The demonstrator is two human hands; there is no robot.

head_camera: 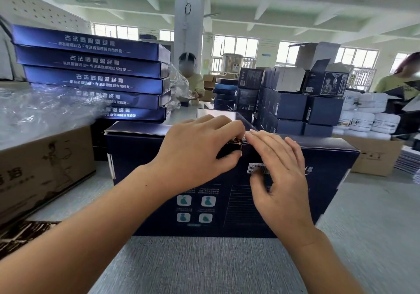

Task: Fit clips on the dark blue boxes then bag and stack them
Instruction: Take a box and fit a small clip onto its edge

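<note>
Dark blue box (pixel 227 180): we stand it on edge on the grey table (pixel 204 266), long axis left-right.
Left hand (pixel 195 148): pinches the clip (pixel 235 143) at top-edge centre.
Right hand (pixel 279 168): fingers straight, pressing beside it.

The left hand (pixel 197 150) and right hand (pixel 279 171) cover the middle of the dark blue box's (pixel 141 157) top edge, so the small piece pinched there is mostly hidden. The crumpled plastic bags (pixel 45 107) veil the lower stacked boxes (pixel 127 105). The brown carton (pixel 45 166) runs off the left edge.
</note>
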